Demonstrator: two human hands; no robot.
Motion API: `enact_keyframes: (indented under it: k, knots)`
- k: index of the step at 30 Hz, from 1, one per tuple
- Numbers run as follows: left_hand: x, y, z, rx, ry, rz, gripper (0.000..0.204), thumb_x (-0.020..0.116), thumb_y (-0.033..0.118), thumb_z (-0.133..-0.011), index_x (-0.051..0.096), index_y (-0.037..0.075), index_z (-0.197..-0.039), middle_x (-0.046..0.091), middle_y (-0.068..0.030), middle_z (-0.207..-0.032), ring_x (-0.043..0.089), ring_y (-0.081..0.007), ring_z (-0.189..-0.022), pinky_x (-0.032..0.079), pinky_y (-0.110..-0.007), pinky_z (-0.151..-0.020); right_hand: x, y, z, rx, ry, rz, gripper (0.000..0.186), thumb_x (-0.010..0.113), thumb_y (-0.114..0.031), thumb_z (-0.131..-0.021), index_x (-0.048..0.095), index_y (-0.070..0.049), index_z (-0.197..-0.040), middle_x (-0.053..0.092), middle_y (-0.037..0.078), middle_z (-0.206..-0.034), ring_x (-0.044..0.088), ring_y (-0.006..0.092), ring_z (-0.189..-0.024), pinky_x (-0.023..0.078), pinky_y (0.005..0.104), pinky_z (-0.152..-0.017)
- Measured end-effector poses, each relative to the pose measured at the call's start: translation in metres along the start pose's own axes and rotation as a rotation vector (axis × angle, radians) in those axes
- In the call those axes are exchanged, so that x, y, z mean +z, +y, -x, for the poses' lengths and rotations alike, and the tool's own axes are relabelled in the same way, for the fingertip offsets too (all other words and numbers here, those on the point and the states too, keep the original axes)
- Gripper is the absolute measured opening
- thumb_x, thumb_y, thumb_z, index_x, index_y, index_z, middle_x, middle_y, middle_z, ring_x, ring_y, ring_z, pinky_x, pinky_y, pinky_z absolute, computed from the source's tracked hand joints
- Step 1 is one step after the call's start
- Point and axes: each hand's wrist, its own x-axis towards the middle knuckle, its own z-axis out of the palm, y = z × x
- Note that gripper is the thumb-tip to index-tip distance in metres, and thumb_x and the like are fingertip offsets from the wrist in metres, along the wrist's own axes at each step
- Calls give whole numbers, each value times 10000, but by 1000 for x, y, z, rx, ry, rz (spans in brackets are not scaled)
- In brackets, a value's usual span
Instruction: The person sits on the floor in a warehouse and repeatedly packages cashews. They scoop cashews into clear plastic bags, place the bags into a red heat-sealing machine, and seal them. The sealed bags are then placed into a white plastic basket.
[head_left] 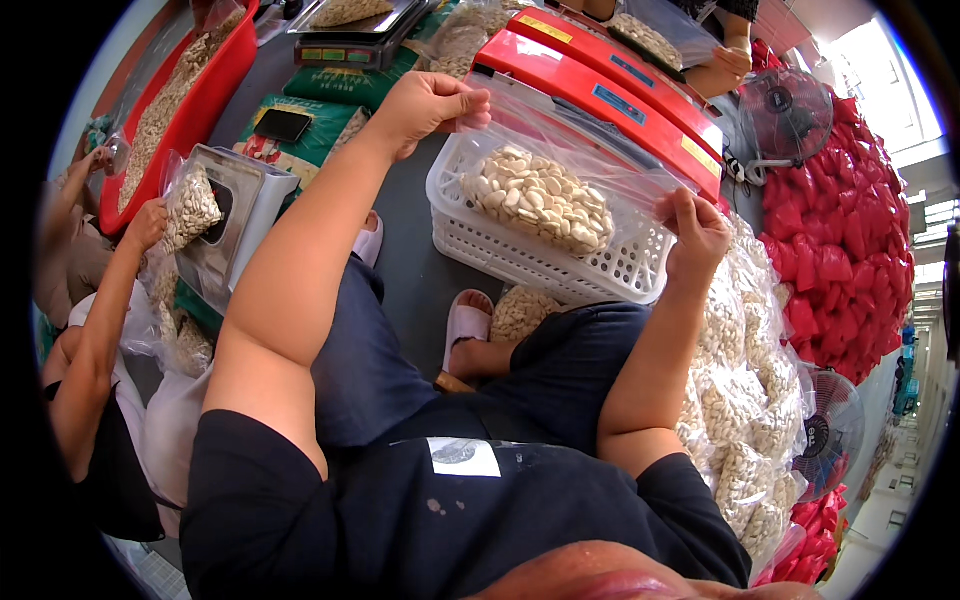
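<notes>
My left hand pinches one top corner of a clear plastic bag at the upper middle, its fingers closed. The bag's other corner is gripped between the fingers of my right hand. Pale flat seeds fill the lower part of this bag, which sits in a white perforated plastic basket. Its open top is stretched between my hands along the front of a red bag sealer. A second red sealer stands just behind it.
Co-workers' arms are at left and top right. Around me are a red seed tray, scales, a phone, piled seed bags, red packets and fans.
</notes>
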Motion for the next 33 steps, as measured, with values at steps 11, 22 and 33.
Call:
enact_keyframes:
  k: [11,22,33]
  knots:
    - [-14,-36,-32,-199,253,32,266,565,348,-817,584,83,-815,547,24,-644,533,-81,-513,470,-212,-492,-24,34,-22,296,-11,139,231,532,-231,-851,601,-26,-771,600,35,-638,538,87,-514,442,206,-497]
    - [18,-31,-31,-24,-78,12,455,578,473,-768,603,46,-924,633,-61,-861,596,-116,-828,451,-212,-692,-28,36,-21,254,-9,85,228,552,-249,-840,610,-37,-779,625,51,-702,563,84,-583,439,199,-531]
    - [17,-33,-24,-54,63,64,218,612,217,-795,615,13,-870,633,-71,-800,608,-124,-752,483,-234,-706,-27,28,-18,340,-131,152,219,559,-220,-835,620,-9,-844,635,54,-756,594,103,-704,473,219,-631]
